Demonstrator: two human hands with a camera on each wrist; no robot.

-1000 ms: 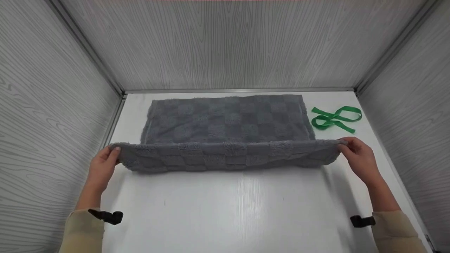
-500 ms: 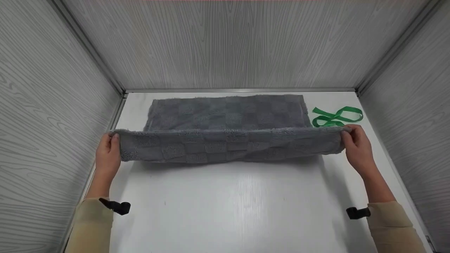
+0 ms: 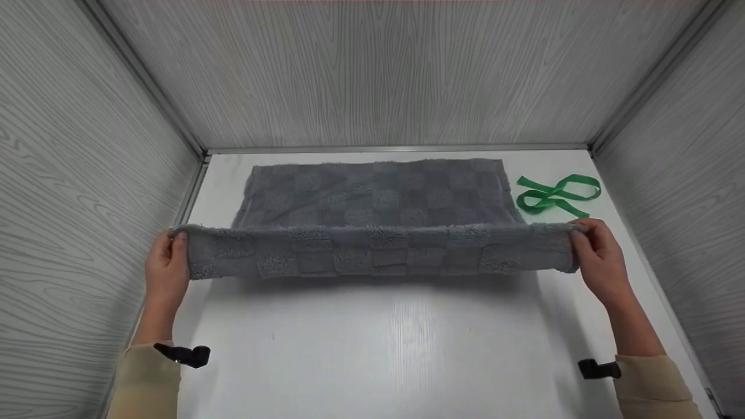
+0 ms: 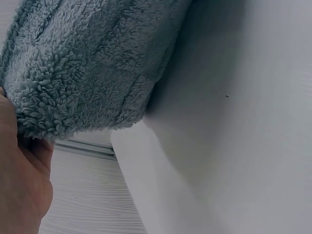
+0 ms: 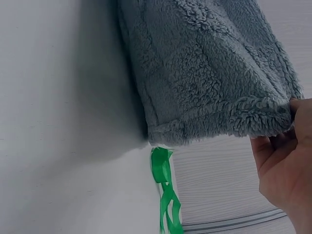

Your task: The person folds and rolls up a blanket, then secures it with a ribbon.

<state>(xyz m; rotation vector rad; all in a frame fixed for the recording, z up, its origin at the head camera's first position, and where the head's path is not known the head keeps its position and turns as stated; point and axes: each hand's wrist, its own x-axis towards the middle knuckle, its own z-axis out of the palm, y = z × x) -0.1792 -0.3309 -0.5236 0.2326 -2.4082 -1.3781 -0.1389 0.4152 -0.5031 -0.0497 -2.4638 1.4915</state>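
Observation:
A grey fluffy towel (image 3: 378, 195) with a checkered texture lies across the back of the table. Its near part is lifted and stretched wide between both hands. At the left corner, my left hand (image 3: 167, 266) pinches the edge between thumb and fingers. My right hand (image 3: 602, 262) grips the opposite corner in the same way. In the left wrist view the towel's shaggy corner (image 4: 53, 92) hangs from the fingers. The right wrist view shows the other towel corner (image 5: 219, 97) held up, its hem falling toward the table.
A looped green ribbon (image 3: 559, 195) lies on the white table (image 3: 372, 349) at the back right, beyond my right hand. Grey wood-grain panels (image 3: 372, 75) enclose the back and both sides. A metal strip (image 3: 396, 149) runs along the table's back edge.
Both hands moved the held edge away toward the back, then partly back toward the front. The ribbon's lower end, briefly covered by the right hand, shows again. Both grips stay on the towel.

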